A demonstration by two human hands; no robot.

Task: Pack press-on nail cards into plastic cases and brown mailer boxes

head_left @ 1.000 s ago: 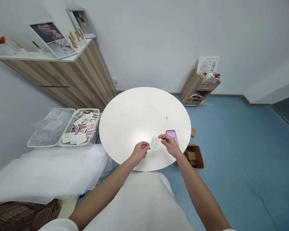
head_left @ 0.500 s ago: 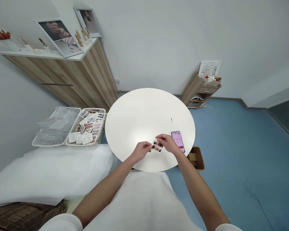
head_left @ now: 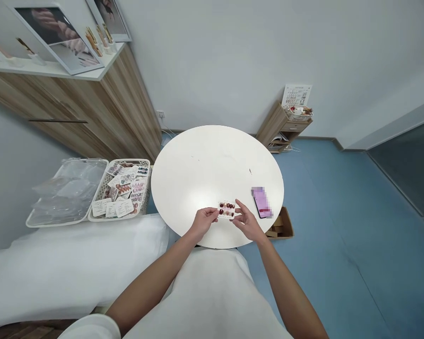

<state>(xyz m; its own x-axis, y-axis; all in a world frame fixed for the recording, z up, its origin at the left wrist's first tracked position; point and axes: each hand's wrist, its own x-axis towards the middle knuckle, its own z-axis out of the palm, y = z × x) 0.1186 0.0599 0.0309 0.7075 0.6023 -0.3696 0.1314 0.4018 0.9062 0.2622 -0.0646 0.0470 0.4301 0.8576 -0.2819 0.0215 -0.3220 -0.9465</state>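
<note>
A small white card of press-on nails (head_left: 226, 209), mostly dark red, faces up just above the near part of the round white table (head_left: 205, 174). My left hand (head_left: 204, 220) pinches its left edge with closed fingers. My right hand (head_left: 246, 221) holds its right edge between thumb and fingertips. A phone (head_left: 262, 201) with a pink screen lies on the table just right of my right hand.
A white basket (head_left: 122, 189) holding several nail cards and a tray of clear plastic packs (head_left: 65, 190) sit to the left on a white-covered surface (head_left: 67, 263). A wooden cabinet (head_left: 88, 106) stands behind them. A cardboard box (head_left: 281, 223) is on the blue floor by the table.
The card was back side up a second ago; it has been turned over so the nails face up. Both hands kept hold of it and shifted slightly nearer to me.
</note>
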